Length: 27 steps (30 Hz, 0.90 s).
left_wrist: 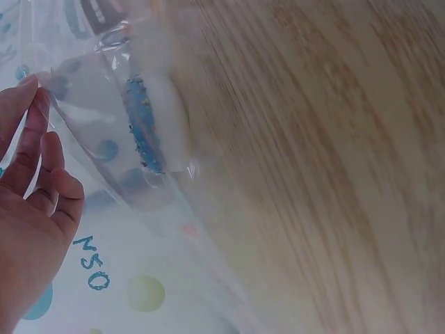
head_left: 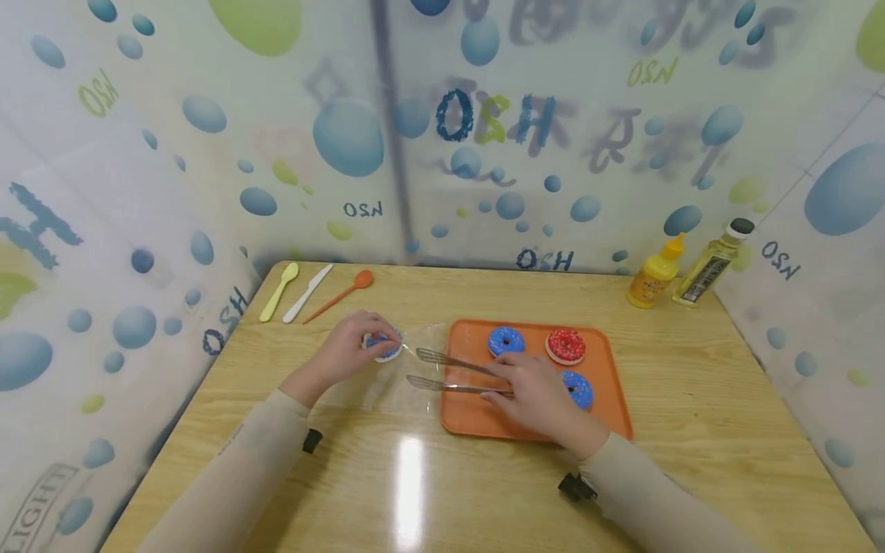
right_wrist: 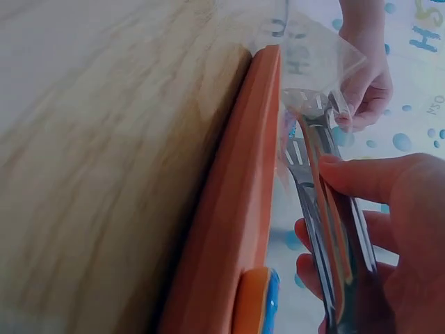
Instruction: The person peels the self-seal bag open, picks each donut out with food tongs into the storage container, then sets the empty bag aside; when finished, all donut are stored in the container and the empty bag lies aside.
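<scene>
My left hand (head_left: 339, 349) pinches the upper edge of a clear plastic bag (head_left: 376, 392) between thumb and fingertips, as the left wrist view also shows. Inside the bag is a toy donut (left_wrist: 142, 129) with blue sprinkled icing and a pale base, low against the tabletop and partly behind my fingers in the head view. My right hand (head_left: 542, 395) holds metal tongs (head_left: 470, 365) with their two arms spread apart. The slotted tong tips point left and overlap the bag's right end, with nothing between them.
An orange tray (head_left: 477, 422) bears two blue donuts (head_left: 506, 340) and a red donut (head_left: 565, 346). At the back left lie a yellow spoon (head_left: 280, 292), a white knife (head_left: 308, 293) and an orange spoon (head_left: 362, 279). A yellow squeeze bottle (head_left: 653, 276) and an oil bottle (head_left: 712, 265) stand back right.
</scene>
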Available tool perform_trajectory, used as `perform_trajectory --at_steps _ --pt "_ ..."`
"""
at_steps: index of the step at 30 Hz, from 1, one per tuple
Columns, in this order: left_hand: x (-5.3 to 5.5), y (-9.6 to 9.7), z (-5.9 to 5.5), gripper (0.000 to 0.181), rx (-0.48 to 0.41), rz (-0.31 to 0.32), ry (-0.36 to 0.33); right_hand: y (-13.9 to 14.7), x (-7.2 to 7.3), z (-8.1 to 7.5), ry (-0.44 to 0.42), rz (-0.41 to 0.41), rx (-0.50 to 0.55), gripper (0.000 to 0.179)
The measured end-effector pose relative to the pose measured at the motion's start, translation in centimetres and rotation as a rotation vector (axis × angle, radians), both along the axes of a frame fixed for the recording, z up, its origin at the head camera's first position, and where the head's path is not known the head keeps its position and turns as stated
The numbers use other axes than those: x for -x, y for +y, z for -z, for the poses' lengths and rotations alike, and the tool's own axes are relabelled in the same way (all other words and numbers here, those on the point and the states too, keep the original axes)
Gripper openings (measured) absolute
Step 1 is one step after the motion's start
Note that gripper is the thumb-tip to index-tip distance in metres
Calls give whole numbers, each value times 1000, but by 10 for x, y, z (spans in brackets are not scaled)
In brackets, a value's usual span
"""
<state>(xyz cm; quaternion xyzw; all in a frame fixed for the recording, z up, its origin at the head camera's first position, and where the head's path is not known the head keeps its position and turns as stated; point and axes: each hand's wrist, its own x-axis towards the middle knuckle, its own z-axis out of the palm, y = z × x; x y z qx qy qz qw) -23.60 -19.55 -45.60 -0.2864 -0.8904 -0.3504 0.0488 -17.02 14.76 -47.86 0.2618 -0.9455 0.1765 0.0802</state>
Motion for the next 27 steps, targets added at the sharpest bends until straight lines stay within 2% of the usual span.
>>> perform_trajectory --at_steps 11,21,27 --pt "-1 -2 -1 4 -7 3 -11 -22 15 3 58 -5 -16 46" --pt "3 0 2 4 -9 17 -1 -36 23 2 15 -1 -33 51" --pt "3 2 1 4 -11 19 3 -42 27 -3 -12 14 -31 50"
